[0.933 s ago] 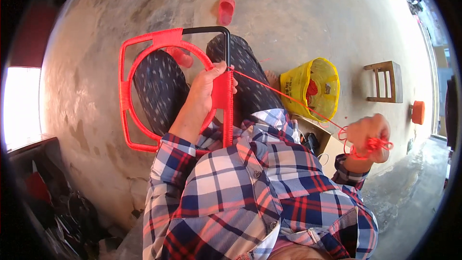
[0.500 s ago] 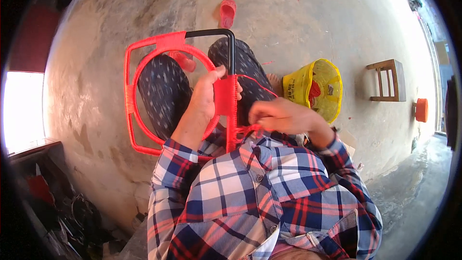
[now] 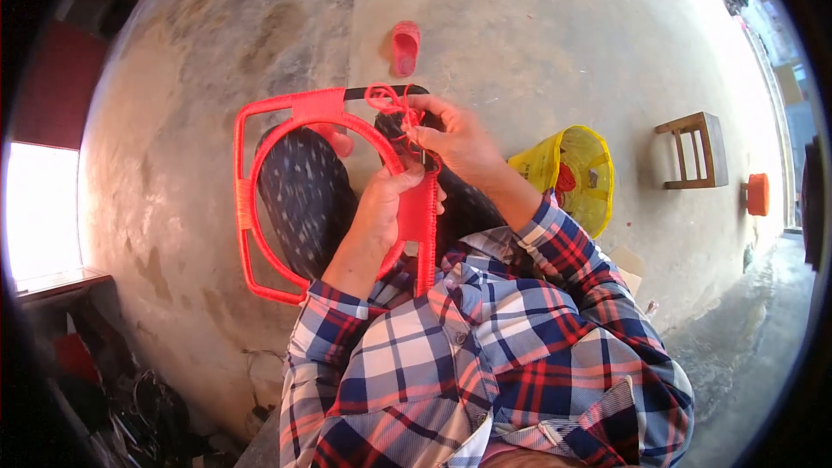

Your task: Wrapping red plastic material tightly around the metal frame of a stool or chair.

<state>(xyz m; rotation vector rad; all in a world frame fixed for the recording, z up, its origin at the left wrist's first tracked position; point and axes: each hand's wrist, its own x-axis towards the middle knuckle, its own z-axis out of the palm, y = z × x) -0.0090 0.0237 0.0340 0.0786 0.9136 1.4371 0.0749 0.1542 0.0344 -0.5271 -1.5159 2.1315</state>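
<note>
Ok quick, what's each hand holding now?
Left hand: closed, holding the red-cord-wrapped black rectangular frame.
Right hand: closed, holding a loose bunch of thin red cord.

The frame [image 3: 318, 104] is lying over the legs [image 3: 303, 182]. The left hand [image 3: 379, 208] is gripping its right side; the right hand [image 3: 459, 143] is hovering just beyond, holding the cord [image 3: 381, 97] near the frame's far right corner. A slipper [image 3: 405, 48] is lying on the floor [image 3: 485, 35] ahead of the frame. Right of the legs, a basket [image 3: 533, 160] is standing, with a bundle [image 3: 565, 178] lying in it. A stool [image 3: 712, 149] is standing farther right, with a block [image 3: 757, 195] sitting right of it.
</note>
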